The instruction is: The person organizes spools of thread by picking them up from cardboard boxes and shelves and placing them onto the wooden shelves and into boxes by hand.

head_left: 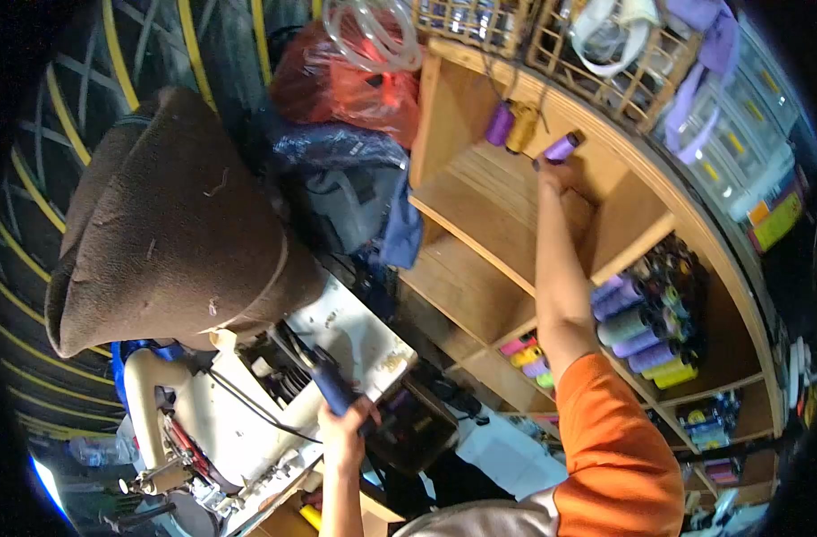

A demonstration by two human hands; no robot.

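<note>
My right hand (556, 177) reaches into the upper compartment of a wooden shelf (480, 201), its fingers closed around the lower end of a purple thread spool (562, 147). Close by on the left, at the back of the same compartment, are another purple spool (500, 123) and a mustard-yellow spool (521, 129). Over the corner of a white sewing machine table (350, 327), my left hand (344, 428) is wrapped round a dark blue, cylindrical tool handle (335, 387). A narrower dark end points up and left; its exact kind cannot be made out.
A sewing machine (149, 394) stands at the lower left, behind a large brown fabric bundle (176, 233). Several thread spools (637, 327) fill a lower shelf compartment. Wire baskets (605, 63) and clear plastic drawers (744, 125) sit above. A red plastic bag (355, 89) lies beside the shelf.
</note>
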